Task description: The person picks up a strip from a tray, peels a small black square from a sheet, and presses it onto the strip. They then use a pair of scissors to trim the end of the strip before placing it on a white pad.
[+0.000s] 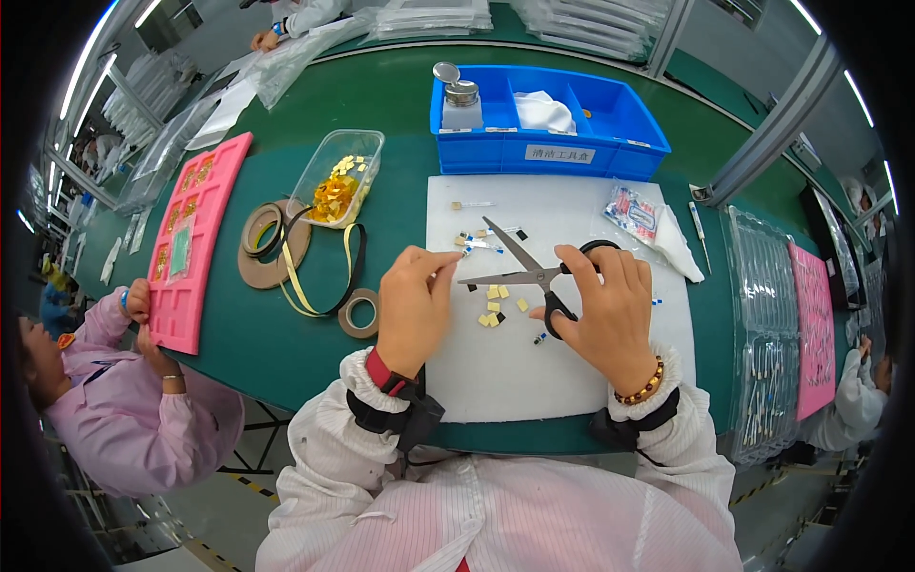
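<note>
My right hand (610,310) holds black-handled scissors (544,276), thumb in one loop and fingers at the other. Their blades are spread apart and point left. Closed in a pinch at the blades' left side is my left hand (415,310); whatever lies between its fingertips is too small to make out. Both hands are over a white foam sheet (477,386). Small pale-yellow squares (493,306) are scattered below the blades. Beyond my left fingertips lie several small strips with white, blue and black parts (483,244).
Left are a clear tub (334,176) of yellow and amber pieces, tape rolls (359,313) and a pink tray (200,238) touched by a co-worker's hands. A blue divided box (553,119) stands behind the sheet. A plastic packet (631,214), white cloth (675,246) and clear trays (762,315) are right.
</note>
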`<state>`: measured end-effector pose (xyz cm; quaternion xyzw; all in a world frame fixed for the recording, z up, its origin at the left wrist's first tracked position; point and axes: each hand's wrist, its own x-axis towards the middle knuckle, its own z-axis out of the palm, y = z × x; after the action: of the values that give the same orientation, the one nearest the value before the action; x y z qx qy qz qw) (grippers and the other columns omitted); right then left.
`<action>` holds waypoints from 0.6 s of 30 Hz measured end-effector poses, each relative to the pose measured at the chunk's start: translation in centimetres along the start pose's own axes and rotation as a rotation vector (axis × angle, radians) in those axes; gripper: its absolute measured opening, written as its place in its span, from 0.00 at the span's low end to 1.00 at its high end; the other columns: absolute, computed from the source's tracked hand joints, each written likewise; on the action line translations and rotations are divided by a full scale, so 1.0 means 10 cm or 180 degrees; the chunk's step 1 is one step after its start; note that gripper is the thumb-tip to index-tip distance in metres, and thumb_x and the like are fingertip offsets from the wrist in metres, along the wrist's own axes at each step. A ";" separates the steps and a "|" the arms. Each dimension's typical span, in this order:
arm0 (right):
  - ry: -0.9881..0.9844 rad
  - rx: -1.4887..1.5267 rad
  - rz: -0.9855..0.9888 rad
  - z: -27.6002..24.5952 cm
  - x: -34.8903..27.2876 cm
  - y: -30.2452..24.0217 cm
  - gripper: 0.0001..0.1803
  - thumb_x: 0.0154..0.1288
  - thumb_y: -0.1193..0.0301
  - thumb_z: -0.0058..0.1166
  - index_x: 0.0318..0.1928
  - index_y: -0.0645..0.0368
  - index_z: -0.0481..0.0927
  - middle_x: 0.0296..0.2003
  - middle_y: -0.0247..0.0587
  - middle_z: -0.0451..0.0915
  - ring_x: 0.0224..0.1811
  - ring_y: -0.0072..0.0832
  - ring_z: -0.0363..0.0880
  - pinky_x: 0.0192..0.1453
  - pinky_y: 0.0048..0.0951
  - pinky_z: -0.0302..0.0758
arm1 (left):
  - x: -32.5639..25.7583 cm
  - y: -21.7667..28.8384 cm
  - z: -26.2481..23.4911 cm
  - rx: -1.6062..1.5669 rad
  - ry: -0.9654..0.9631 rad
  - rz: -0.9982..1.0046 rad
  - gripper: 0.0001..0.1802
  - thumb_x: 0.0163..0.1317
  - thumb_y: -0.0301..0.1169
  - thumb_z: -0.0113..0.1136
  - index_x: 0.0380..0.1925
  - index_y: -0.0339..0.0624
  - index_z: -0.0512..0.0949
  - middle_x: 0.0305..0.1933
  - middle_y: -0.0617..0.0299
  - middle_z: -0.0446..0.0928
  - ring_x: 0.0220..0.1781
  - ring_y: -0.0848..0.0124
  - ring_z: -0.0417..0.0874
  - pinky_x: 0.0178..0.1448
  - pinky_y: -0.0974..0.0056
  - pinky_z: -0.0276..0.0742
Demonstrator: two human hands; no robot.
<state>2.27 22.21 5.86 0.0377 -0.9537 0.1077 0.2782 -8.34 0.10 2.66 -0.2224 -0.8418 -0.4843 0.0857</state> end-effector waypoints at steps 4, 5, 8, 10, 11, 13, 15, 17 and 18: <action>0.0279 -0.0298 -0.0321 0.04 -0.03 0.11 0.37 0.48 0.61 0.79 0.61 0.48 0.80 0.45 0.34 0.77 0.50 0.31 0.74 0.55 0.38 0.64 | 0.11 0.11 -0.22 -0.0258 0.0307 -0.0034 0.06 0.65 0.22 0.68 0.41 0.37 0.89 0.30 0.57 0.79 0.27 0.69 0.78 0.32 0.64 0.71; 0.0338 -0.0417 -0.0385 0.05 -0.05 0.14 0.37 0.49 0.63 0.79 0.61 0.47 0.79 0.46 0.33 0.77 0.51 0.31 0.74 0.56 0.38 0.64 | 0.11 0.19 -0.27 -0.0044 0.0166 0.0172 0.06 0.62 0.23 0.71 0.40 0.39 0.88 0.30 0.58 0.79 0.27 0.68 0.78 0.31 0.64 0.71; 0.0346 -0.0436 -0.0410 -0.02 -0.02 0.09 0.36 0.51 0.65 0.77 0.63 0.45 0.80 0.46 0.33 0.77 0.51 0.31 0.74 0.58 0.38 0.63 | 0.05 0.37 -0.28 0.0193 -0.0253 0.1127 0.10 0.58 0.23 0.74 0.41 0.40 0.89 0.29 0.61 0.77 0.26 0.72 0.76 0.31 0.67 0.69; 0.0391 -0.0525 -0.0491 -0.01 -0.04 0.10 0.35 0.51 0.66 0.77 0.62 0.45 0.80 0.46 0.32 0.77 0.51 0.31 0.73 0.59 0.38 0.63 | 0.04 0.42 -0.18 0.0322 -0.0211 0.1433 0.12 0.55 0.24 0.76 0.40 0.42 0.89 0.28 0.61 0.77 0.26 0.68 0.77 0.31 0.64 0.70; 0.0431 -0.0624 -0.0568 -0.01 -0.05 0.11 0.34 0.52 0.67 0.76 0.62 0.44 0.81 0.46 0.32 0.77 0.51 0.30 0.73 0.60 0.38 0.63 | 0.03 0.44 -0.14 0.0437 -0.0194 0.1543 0.12 0.55 0.25 0.76 0.40 0.42 0.89 0.27 0.61 0.77 0.27 0.67 0.78 0.31 0.63 0.71; 0.0416 -0.0597 -0.0565 -0.02 -0.06 0.08 0.32 0.54 0.68 0.74 0.62 0.44 0.81 0.46 0.31 0.77 0.51 0.29 0.73 0.60 0.38 0.63 | 0.02 0.46 -0.09 0.0642 -0.0170 0.1665 0.11 0.54 0.25 0.75 0.38 0.43 0.88 0.25 0.62 0.76 0.28 0.64 0.79 0.30 0.61 0.72; 0.0396 -0.0582 -0.0558 -0.02 -0.07 0.07 0.31 0.56 0.69 0.72 0.62 0.43 0.82 0.46 0.31 0.76 0.52 0.29 0.72 0.61 0.38 0.63 | 0.02 0.45 -0.05 0.0701 -0.0153 0.1724 0.10 0.55 0.26 0.75 0.38 0.43 0.88 0.26 0.62 0.77 0.27 0.64 0.80 0.30 0.61 0.73; 0.0488 -0.0694 -0.0629 -0.01 -0.08 0.08 0.28 0.60 0.70 0.68 0.62 0.41 0.82 0.46 0.29 0.76 0.53 0.28 0.71 0.62 0.38 0.63 | 0.00 0.47 -0.03 0.0752 -0.0136 0.1784 0.09 0.55 0.26 0.75 0.37 0.43 0.88 0.26 0.63 0.77 0.26 0.64 0.80 0.29 0.62 0.73; 0.0485 -0.0696 -0.0619 -0.02 -0.08 0.08 0.28 0.60 0.70 0.68 0.62 0.41 0.82 0.46 0.29 0.76 0.53 0.28 0.71 0.62 0.38 0.63 | -0.01 0.48 -0.02 0.0742 -0.0120 0.1774 0.07 0.56 0.25 0.74 0.36 0.43 0.87 0.26 0.63 0.78 0.25 0.64 0.80 0.29 0.62 0.73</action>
<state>2.97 23.01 5.40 0.0910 -0.9278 -0.0217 0.3612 -6.08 2.03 6.48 -0.4425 -0.7997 -0.3380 0.2247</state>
